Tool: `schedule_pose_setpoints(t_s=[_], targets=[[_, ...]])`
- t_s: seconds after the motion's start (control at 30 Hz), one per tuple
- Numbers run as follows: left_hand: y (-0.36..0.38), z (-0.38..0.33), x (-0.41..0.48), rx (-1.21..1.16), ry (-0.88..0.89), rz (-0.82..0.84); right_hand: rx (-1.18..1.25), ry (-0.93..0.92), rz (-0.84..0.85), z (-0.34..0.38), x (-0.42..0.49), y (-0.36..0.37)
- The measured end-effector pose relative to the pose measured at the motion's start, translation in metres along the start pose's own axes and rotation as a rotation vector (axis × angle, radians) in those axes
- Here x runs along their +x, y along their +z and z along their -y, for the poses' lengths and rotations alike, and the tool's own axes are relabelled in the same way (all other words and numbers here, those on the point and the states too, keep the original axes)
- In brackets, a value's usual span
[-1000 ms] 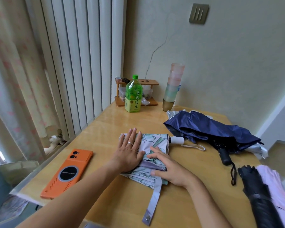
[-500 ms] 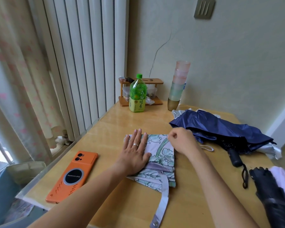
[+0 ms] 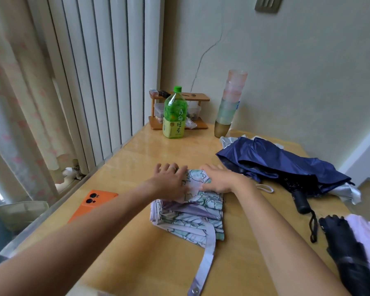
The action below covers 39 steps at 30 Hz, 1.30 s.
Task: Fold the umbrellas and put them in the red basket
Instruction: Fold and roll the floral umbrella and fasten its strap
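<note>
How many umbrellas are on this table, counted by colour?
Floral lilac-and-green umbrella: 1
Navy blue umbrella: 1
Black umbrella: 1
Total: 3
The pale pink fabric beside the black one may be part of it; I cannot tell.

On the wooden counter [image 3: 124, 242] a floral umbrella [image 3: 190, 212] lies folded flat, its snap strap [image 3: 207, 253] trailing toward the near edge. The left grip [image 3: 171, 178] and the right grip [image 3: 220, 178] both press on its far end, side by side. Just right of it lies a loosely collapsed navy umbrella [image 3: 276, 163], and a black umbrella [image 3: 355, 253] lies at the near right. An orange phone [image 3: 90, 204] lies to the left. A green tea bottle [image 3: 174, 116] and stacked cups [image 3: 231, 99] stand by the far wall.
</note>
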<state>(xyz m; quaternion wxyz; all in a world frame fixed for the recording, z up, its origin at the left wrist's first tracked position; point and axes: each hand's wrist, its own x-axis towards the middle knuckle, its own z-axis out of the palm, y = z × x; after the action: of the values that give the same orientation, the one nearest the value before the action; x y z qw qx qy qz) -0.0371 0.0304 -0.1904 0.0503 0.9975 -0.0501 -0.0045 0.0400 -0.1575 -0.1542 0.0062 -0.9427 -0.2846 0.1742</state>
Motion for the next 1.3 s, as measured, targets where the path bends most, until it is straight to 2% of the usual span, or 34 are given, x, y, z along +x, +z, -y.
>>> schedule_pose_setpoints(t_s=[0.13,0.3,0.4,0.6,0.83,0.97,1.17,1.3], targets=[[-0.02,0.012,0.022,-0.034,0.014,0.144,-0.034,-0.007,-0.004,0.003,-0.004,0.0],[-0.04,0.013,0.038,0.102,0.037,0.359,-0.059,0.01,0.042,0.003,0.0,-0.003],[-0.044,0.007,0.043,0.111,0.047,0.411,-0.05,0.036,0.015,0.005,0.001,0.0],[-0.049,-0.001,0.031,0.029,0.075,0.352,-0.116,0.048,-0.165,0.011,-0.01,0.003],[-0.058,-0.005,0.001,0.126,0.099,0.197,-0.051,-0.005,-0.29,0.025,-0.049,-0.003],[-0.081,-0.009,-0.018,0.122,0.144,0.098,0.0,-0.014,-0.312,0.036,-0.073,-0.021],[-0.121,-0.013,-0.04,0.067,0.179,0.142,-0.029,-0.016,-0.264,0.05,-0.103,-0.054],[-0.139,-0.016,-0.05,0.066,0.202,0.068,-0.047,-0.009,-0.231,0.058,-0.117,-0.068]])
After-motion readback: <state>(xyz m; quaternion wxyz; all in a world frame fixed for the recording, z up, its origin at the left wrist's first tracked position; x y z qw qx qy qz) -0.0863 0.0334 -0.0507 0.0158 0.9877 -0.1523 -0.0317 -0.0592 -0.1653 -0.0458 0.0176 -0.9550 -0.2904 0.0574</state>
